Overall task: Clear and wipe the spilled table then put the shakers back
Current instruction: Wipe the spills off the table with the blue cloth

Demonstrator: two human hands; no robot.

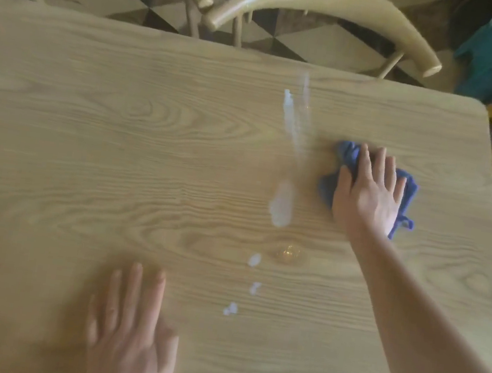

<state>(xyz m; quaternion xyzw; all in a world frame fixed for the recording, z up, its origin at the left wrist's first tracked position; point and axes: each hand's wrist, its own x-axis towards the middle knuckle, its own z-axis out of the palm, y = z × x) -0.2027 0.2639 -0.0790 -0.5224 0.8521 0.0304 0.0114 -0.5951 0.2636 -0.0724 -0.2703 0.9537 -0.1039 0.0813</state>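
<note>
My right hand (367, 193) lies flat with the fingers spread, pressing down on a blue cloth (349, 156); the grip is apart, the palm only pushes on the cloth and does not close around it. The cloth is crumpled under the hand and shows at the fingertips, beside the thumb and beside the wrist. It sits on the tabletop (119, 138) toward the right edge, nearer to the far right corner than to the near side.

My left hand (131, 334) is also flat on the wood, fingers open, holding nothing, close to the near edge and well apart from the cloth.

Between the two hands I see the white spill (282, 205). It makes a long pale streak that begins near the far edge and runs toward me, just beside the cloth on its left, and it ends in a thicker white patch. Nearer to me a few small white drops (254, 259) follow in a line toward the left hand. Near them there is a small shiny spot (287, 253); I cannot tell what it is.

Behind the far edge stand two wooden chairs (324, 5).
</note>
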